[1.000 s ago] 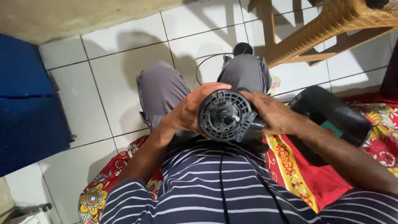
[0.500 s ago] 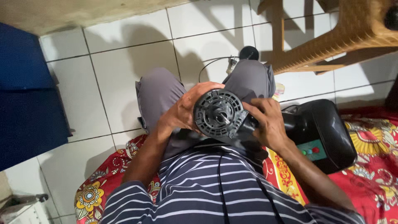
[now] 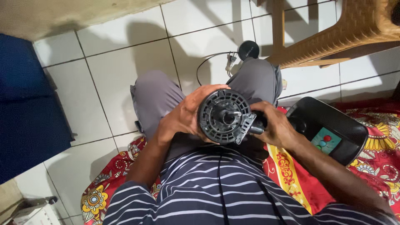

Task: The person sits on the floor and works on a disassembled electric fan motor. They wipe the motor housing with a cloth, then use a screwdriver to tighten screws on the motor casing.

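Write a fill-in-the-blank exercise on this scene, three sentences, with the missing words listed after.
1. Both hands hold a round black motor part over the person's ____.
2. The left hand grips the part's rim, while the right hand holds its ____ side.
3. The black appliance housing with coloured buttons lies on a red ____ cloth.

Missing words: lap; right; floral

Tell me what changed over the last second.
The right hand slid off the black box side to grip the part's edge, uncovering the box's button panel. The left hand kept cupping the round part over the lap.
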